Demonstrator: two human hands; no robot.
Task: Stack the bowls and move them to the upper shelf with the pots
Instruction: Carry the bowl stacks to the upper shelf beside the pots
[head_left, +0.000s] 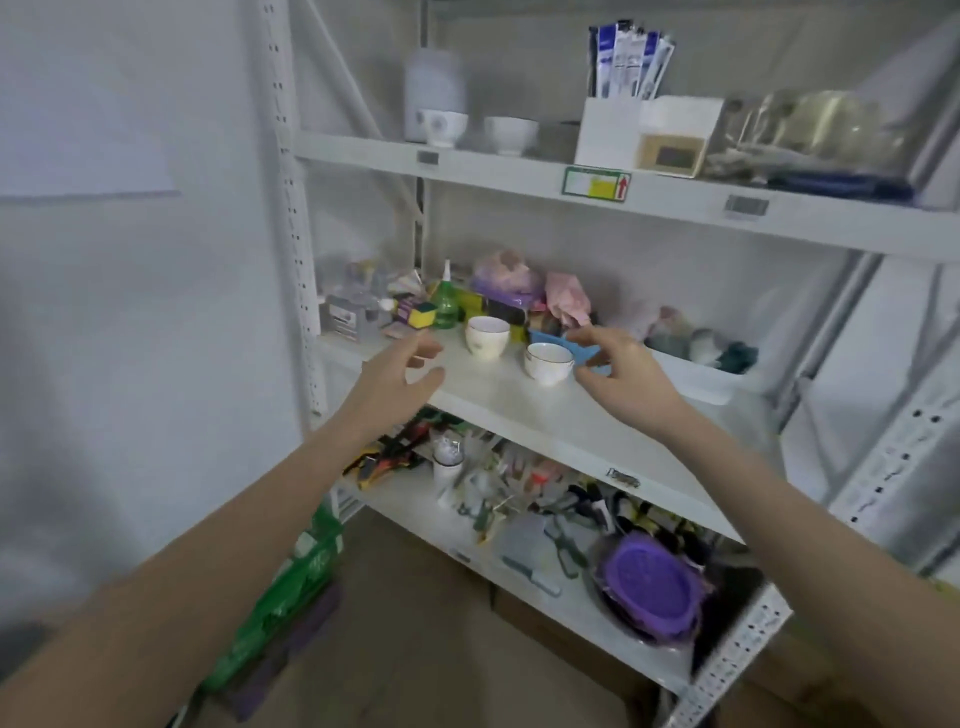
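Two white bowls stand apart on the middle shelf (498, 400): one at the left (487, 337), one at the right (548, 362). My left hand (400, 376) hovers left of the left bowl, fingers loosely spread, holding nothing. My right hand (621, 369) is just right of the right bowl, fingers relaxed and empty, in front of a blue star-shaped thing (571, 345). On the upper shelf (519, 174) two more white bowls (444, 127) (510, 134) stand side by side. Clear glass pots (815, 132) sit at the right end of that shelf.
A white box with packets (623, 124) and a white jar (434, 78) stand on the upper shelf. Behind the bowls lie a green bottle (445, 304), bags and small boxes. A white tray (696, 374) sits right. The lower shelf holds tools and a purple lid (652, 587).
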